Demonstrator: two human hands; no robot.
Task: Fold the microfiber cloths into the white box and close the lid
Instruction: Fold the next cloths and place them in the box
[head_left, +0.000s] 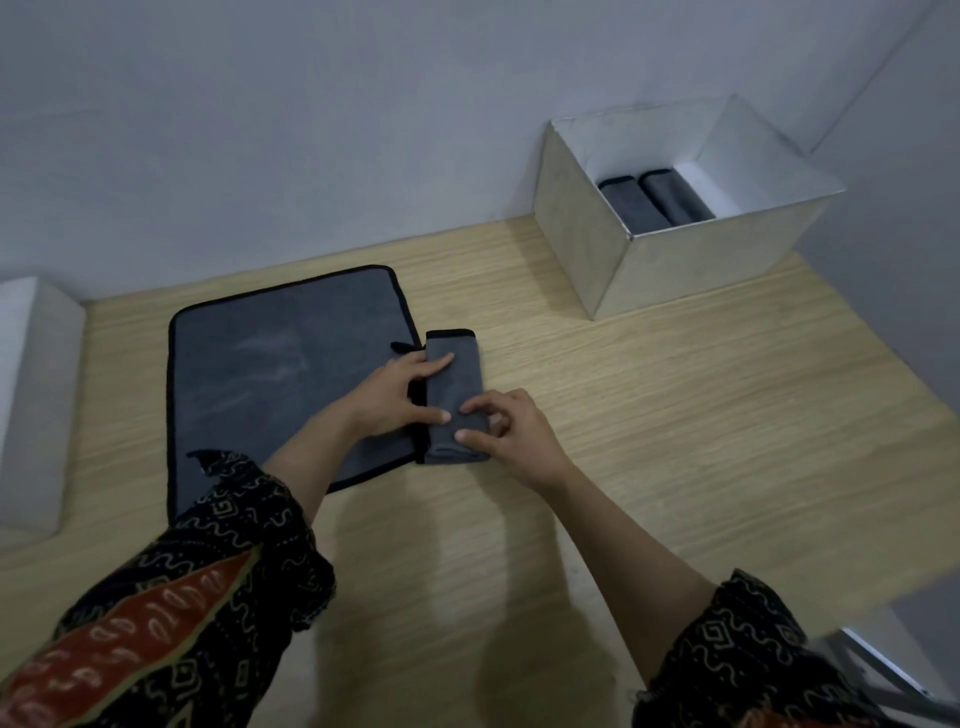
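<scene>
A folded grey cloth (457, 374) with black trim lies as a narrow strip at the middle of the wooden table. My left hand (397, 397) rests on its left side with straight fingers pressing it flat. My right hand (506, 434) touches its near end, fingers bent over the fabric. To the left a flat grey cloth (275, 374) lies spread out, its right edge under the folded one. The open white box (670, 260) stands at the back right with two folded grey cloths (654, 200) inside.
A white lid or block (36, 405) lies at the table's left edge. Grey walls close the back and right. A metal chair frame (883, 670) shows at the bottom right. Bare wood (701, 415) lies between the folded cloth and the box.
</scene>
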